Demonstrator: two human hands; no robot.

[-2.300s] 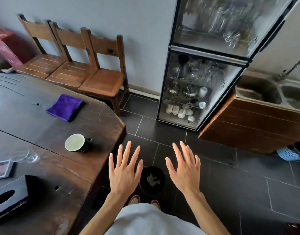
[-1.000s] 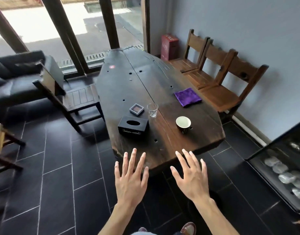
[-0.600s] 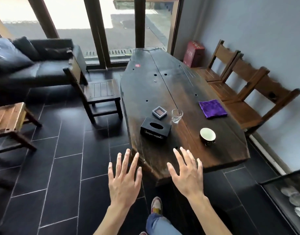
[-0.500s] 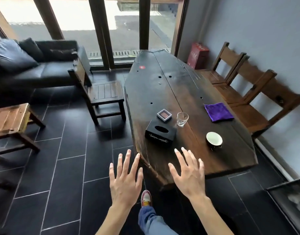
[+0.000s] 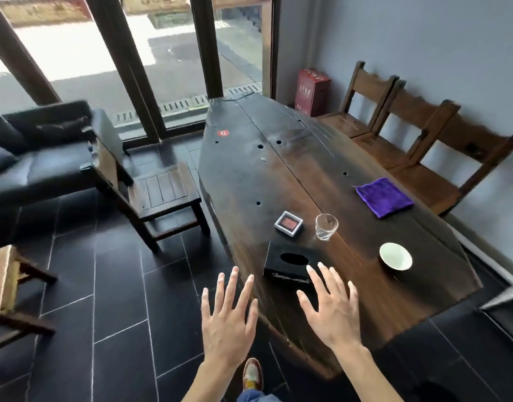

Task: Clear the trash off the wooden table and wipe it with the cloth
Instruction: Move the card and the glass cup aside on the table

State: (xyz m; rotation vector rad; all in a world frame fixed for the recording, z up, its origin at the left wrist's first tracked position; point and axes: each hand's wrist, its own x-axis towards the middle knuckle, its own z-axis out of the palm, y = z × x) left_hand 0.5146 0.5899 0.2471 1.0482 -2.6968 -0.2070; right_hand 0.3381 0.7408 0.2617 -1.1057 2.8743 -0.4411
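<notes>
The long dark wooden table (image 5: 278, 169) runs away from me. On its right side lies a folded purple cloth (image 5: 384, 197). Nearer me stand a black tissue box (image 5: 290, 264), a small white-framed square box (image 5: 288, 223), a clear glass (image 5: 326, 226) and a white cup (image 5: 395, 256). My left hand (image 5: 227, 323) is held up with fingers spread over the floor, just left of the table's near edge. My right hand (image 5: 332, 307) is spread above the table's near end, in front of the tissue box. Neither holds anything.
A dark wooden chair (image 5: 150, 190) stands at the table's left side, with a black sofa (image 5: 31, 152) behind it. Three wooden chairs (image 5: 409, 143) line the right wall, a red box (image 5: 311, 92) beyond them. A wooden stool (image 5: 5, 285) is at far left. My shoe (image 5: 252, 374) shows below.
My view has swung from the glass cabinet and bin round to the table and then closer to it. Both hands stay spread and empty throughout.
</notes>
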